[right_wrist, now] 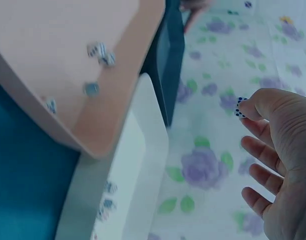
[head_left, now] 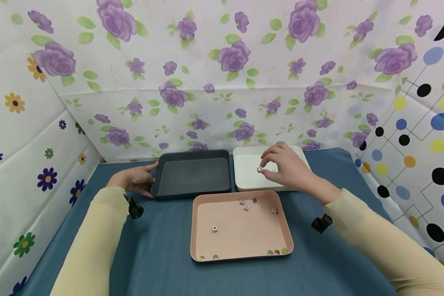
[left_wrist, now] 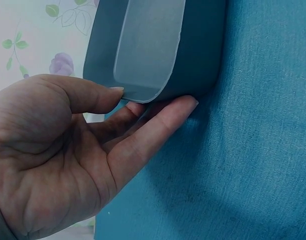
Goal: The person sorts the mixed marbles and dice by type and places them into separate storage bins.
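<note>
At the left end of the dark grey tray (head_left: 194, 174), my left hand (head_left: 137, 180) holds the rim. In the left wrist view its thumb (left_wrist: 105, 97) lies on the rim and the fingers (left_wrist: 157, 122) are against the outer wall. Over the white tray (head_left: 246, 183), my right hand (head_left: 290, 167) pinches a white die (right_wrist: 240, 107) with dark pips between thumb and forefinger, the other fingers loosely bent. Several dice (right_wrist: 109, 204) lie in the white tray, partly hidden by that hand in the head view.
A pink tray (head_left: 240, 242) stands in front, holding several dice (head_left: 246, 207) and, along its near edge, several glass marbles (head_left: 284, 250). A greyish marble (head_left: 254, 200) sits near its far side. Flowered cloth (head_left: 207, 102) hangs behind the blue-covered table (head_left: 159, 255).
</note>
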A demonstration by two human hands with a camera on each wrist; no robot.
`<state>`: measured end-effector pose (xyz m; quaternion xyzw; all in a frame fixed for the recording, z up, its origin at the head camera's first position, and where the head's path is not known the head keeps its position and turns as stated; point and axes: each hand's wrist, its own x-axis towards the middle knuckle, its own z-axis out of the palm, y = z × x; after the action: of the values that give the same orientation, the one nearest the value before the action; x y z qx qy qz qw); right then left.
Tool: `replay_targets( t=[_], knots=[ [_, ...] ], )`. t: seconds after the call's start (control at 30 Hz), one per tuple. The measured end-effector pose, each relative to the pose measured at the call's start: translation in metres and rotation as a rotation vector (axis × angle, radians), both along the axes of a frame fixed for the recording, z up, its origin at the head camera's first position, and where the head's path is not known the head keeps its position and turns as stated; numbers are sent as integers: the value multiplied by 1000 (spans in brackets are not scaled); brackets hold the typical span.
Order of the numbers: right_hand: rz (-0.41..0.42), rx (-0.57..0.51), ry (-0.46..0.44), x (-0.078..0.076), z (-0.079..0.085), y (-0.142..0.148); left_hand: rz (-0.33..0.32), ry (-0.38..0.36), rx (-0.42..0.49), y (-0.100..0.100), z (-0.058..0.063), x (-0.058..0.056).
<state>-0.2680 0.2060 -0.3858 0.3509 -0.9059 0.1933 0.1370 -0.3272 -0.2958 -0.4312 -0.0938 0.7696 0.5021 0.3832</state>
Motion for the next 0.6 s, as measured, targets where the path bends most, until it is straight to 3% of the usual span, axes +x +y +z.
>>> replay_targets(
  t=[0.37,0.6],
  knots=[
    [-188,-13,-56,-19,10,38,-1,5,-2,3,1,4],
    [-258,-18,-87,-34,13,50,-24,9,0,3,2,5]
  ],
)
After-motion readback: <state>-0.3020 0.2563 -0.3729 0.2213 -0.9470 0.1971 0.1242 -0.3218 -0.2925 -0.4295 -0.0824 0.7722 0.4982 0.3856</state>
